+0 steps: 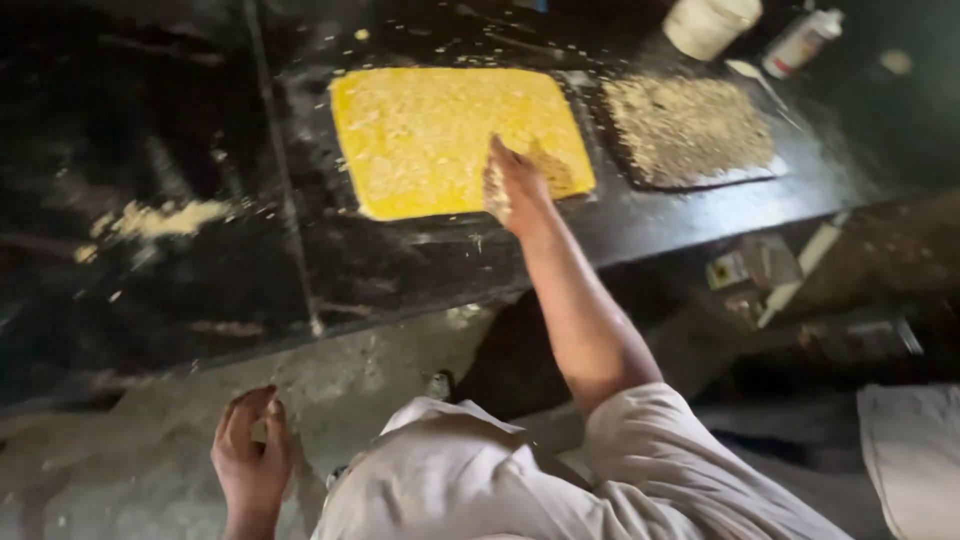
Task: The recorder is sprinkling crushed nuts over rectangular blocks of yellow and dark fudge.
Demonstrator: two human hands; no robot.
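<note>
Right hand (515,185) flat, fingers together, pressing the lower right edge of the yellow slab (455,135) at upper centre on the dark desk (660,215). Left hand (250,455), lower left, loosely curled, empty. Better to press evenly, keeping edges straight. Brown slab (685,130) beside it.

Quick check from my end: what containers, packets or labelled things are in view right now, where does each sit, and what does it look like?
White tub: far edge of the dark counter, upper right; round, plain white.
White bottle: right of the tub, lying tilted; red band, dark cap.
Small packets: below the counter's right end; flat, printed in mixed colours, blurred.
No screens or signs visible.
</note>
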